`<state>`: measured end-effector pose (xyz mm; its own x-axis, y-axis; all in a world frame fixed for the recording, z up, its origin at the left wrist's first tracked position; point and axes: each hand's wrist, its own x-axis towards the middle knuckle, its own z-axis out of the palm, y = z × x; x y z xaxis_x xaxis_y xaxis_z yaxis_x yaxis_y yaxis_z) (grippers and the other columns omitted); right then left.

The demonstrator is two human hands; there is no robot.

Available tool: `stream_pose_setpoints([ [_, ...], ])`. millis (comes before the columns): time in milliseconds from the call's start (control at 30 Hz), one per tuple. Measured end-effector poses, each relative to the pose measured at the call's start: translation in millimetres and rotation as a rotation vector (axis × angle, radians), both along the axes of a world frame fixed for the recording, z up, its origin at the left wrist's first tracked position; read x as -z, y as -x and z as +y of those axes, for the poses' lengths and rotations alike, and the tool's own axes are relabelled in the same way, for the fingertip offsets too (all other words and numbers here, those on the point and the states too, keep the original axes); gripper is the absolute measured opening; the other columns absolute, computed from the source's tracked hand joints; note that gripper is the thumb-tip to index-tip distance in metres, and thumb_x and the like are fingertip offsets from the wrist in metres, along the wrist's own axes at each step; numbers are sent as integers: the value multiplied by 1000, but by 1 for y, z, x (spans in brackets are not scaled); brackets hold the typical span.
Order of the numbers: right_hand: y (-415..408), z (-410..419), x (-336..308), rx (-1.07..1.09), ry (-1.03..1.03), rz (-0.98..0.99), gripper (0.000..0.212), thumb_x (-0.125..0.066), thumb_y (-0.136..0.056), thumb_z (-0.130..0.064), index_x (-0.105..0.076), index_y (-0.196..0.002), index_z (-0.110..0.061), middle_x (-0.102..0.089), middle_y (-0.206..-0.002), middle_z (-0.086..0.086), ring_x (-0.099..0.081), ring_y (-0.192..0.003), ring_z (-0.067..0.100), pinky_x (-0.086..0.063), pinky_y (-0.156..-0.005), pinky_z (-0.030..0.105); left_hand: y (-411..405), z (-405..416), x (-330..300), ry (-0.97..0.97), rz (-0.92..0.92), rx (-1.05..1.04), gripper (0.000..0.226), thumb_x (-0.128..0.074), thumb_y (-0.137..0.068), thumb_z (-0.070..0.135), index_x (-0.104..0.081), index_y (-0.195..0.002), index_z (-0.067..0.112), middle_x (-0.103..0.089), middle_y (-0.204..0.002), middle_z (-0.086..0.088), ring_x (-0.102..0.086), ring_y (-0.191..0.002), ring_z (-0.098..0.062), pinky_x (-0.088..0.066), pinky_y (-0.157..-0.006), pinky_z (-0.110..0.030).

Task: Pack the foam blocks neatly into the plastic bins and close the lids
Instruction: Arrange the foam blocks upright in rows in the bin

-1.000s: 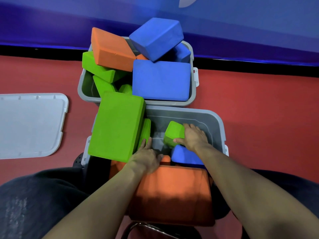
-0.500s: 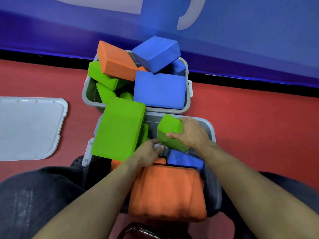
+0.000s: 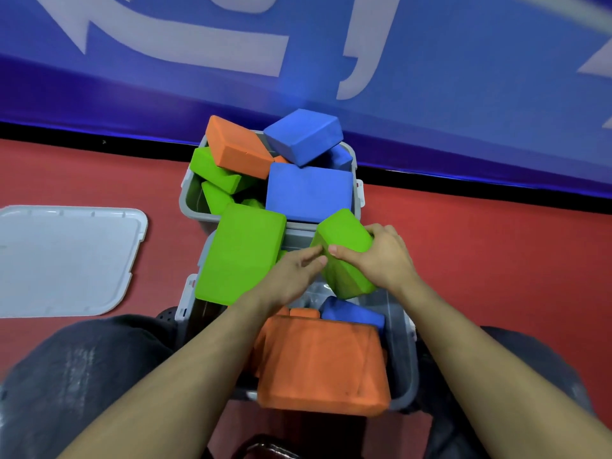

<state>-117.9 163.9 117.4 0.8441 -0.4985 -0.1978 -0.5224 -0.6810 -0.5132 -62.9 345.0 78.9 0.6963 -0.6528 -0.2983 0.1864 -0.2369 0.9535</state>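
My right hand [image 3: 381,256] grips a green foam block [image 3: 344,253], lifted and tilted above the near grey bin [image 3: 402,359]. My left hand [image 3: 291,276] reaches in with straight fingers, its fingertips touching the block's left edge. In that bin a large green block [image 3: 240,253] leans on the left rim, a big orange block [image 3: 323,366] lies at the near end, and a blue block [image 3: 352,314] lies under the lifted one. The far grey bin [image 3: 192,200] is heaped with orange [image 3: 236,145], blue [image 3: 308,192] and green [image 3: 212,168] blocks.
A grey lid [image 3: 63,260] lies flat on the red floor [image 3: 480,253] to the left. A blue wall banner [image 3: 430,94] stands behind the far bin. My dark-trousered knees flank the near bin on both sides.
My right hand has lifted the green block out of the near bin and up to the right. My left hand rose from the bin's inside to the block's edge.
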Motion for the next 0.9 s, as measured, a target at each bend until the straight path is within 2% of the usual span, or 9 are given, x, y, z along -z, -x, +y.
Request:
stream_pose_setpoints([
  [67, 2, 3, -7, 50, -182, -86, 66, -80, -69, -68, -63, -112, -21, -64, -99, -5, -63, -92, 12, -51, -74, 28, -6, 1, -11, 41, 20, -65, 41, -52, -106, 15, -52, -145, 6, -58, -143, -8, -56, -126, -6, -42, -113, -33],
  [133, 3, 8, -8, 90, -378, -122, 53, -83, -77, -51, -62, -111, -16, -67, -93, -6, -64, -77, 3, -47, -57, 13, -10, 3, -21, 65, 66, -103, 36, -51, -106, 17, -57, -141, 14, -67, -133, 5, -64, -114, 2, -51, -98, -23],
  [200, 5, 14, -3, 108, -494, -130, 47, -83, -81, -42, -59, -111, -16, -69, -96, -3, -63, -73, -4, -44, -51, 7, -12, 7, -25, 53, 111, -129, 38, -54, -105, 22, -57, -143, 17, -68, -132, 7, -65, -114, -1, -55, -97, -29],
  [267, 5, 21, 1, 132, -585, -148, 49, -85, -79, -41, -55, -110, -16, -70, -99, 0, -69, -77, 1, -50, -53, 12, -11, 9, -27, 49, 107, -154, 39, -56, -104, 21, -56, -143, 15, -70, -127, 5, -68, -109, -2, -58, -90, -28],
  [367, -1, 26, 7, 157, -664, -157, 56, -88, -74, -46, -52, -108, -18, -75, -102, 5, -75, -85, 12, -63, -70, 31, -8, 9, -30, 58, 76, -185, 35, -56, -103, 10, -58, -138, 12, -72, -112, 7, -70, -84, 8, -54, -67, -11],
  [433, -4, 28, 8, 161, -651, -149, 59, -88, -72, -51, -52, -105, -18, -76, -100, 4, -76, -87, 14, -63, -78, 42, -8, 9, -29, 46, 60, -185, 35, -56, -102, 7, -58, -137, 9, -71, -110, 4, -70, -78, 9, -50, -63, -8],
  [633, -4, 28, 16, 175, -660, -133, 67, -88, -66, -60, -53, -105, -17, -76, -99, 3, -76, -89, 15, -63, -80, 47, -10, 10, -22, 14, 59, -173, 33, -56, -102, 7, -59, -135, 7, -70, -114, 1, -70, -79, 9, -51, -64, -8],
  [767, -6, 30, 28, 193, -665, -119, 79, -82, -52, -74, -55, -104, -21, -77, -98, 1, -76, -89, 16, -62, -81, 49, -10, 6, -9, 8, 74, -191, 29, -54, -103, 6, -60, -131, 10, -70, -108, 1, -70, -77, 8, -51, -64, -9],
  [900, -10, 35, 39, 199, -653, -75, 60, -81, -76, -58, -58, -113, -16, -75, -102, 0, -74, -91, 14, -62, -82, 40, -14, 4, 8, -47, 89, -208, 27, -55, -103, 7, -61, -129, 11, -71, -109, 2, -70, -78, 8, -52, -66, -11],
])
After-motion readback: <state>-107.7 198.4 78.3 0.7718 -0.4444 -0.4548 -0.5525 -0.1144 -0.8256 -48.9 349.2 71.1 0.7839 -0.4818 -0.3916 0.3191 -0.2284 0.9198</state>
